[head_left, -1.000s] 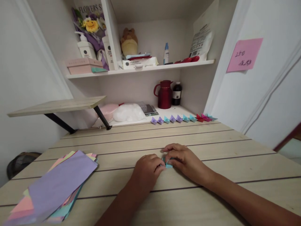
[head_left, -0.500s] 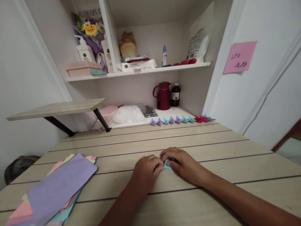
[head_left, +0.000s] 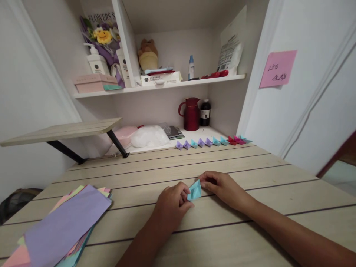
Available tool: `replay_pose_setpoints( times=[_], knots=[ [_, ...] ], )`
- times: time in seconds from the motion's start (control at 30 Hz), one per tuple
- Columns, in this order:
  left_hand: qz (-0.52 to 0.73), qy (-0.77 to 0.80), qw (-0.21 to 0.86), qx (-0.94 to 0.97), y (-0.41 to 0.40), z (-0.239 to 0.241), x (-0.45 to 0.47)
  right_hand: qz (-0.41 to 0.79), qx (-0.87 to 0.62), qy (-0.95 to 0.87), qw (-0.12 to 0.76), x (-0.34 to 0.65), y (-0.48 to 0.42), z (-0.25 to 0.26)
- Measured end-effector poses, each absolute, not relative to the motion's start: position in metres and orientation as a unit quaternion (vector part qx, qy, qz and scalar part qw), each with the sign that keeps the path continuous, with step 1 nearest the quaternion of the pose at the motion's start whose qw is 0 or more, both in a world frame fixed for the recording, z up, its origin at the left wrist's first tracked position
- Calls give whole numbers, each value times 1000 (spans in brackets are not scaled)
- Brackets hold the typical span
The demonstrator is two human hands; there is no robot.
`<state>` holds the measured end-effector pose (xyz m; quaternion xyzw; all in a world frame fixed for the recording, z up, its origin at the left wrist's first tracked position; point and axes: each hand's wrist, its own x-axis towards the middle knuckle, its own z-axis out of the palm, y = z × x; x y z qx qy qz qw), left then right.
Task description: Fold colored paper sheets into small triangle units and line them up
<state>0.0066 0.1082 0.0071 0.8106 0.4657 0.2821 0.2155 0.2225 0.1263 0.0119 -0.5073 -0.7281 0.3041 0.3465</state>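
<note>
A small light-blue folded paper boat [head_left: 194, 190] is held low over the middle of the wooden table [head_left: 222, 226]. My left hand [head_left: 175, 200] grips its left end, fingers curled behind the paper and thumb below. At the boat's upper right corner, my right hand [head_left: 219, 184] pinches the tip between thumb and forefinger. Along the table's back edge runs a row of several small paper boats in purple [head_left: 208, 142], light blue [head_left: 224, 141], red [head_left: 232, 140] and pink.
A stack of coloured paper sheets [head_left: 66, 222] lies at the left, purple on top. Behind it stands a small raised wooden shelf [head_left: 63, 131] on black legs. A dark red jug [head_left: 191, 114] and a dark bottle [head_left: 205, 112] stand in the cabinet at the back.
The light-blue paper, mostly covered by my fingers before, now shows as an opened boat shape. My right hand has shifted slightly right to its corner. The view has moved a little.
</note>
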Motion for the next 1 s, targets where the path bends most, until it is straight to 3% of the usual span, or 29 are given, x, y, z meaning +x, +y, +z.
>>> replay_pose_setpoints(
  times=[0.37, 0.73, 1.0],
  knots=[
    [289, 442, 200, 825, 108, 5, 7, 261, -492, -760, 334, 220, 123, 16],
    [280, 470, 254, 798, 108, 10, 6, 297, -488, -750, 334, 221, 125, 13],
    [298, 479, 258, 784, 112, 3, 2, 456, -395, -741, 294, 237, 124, 26]
  ],
)
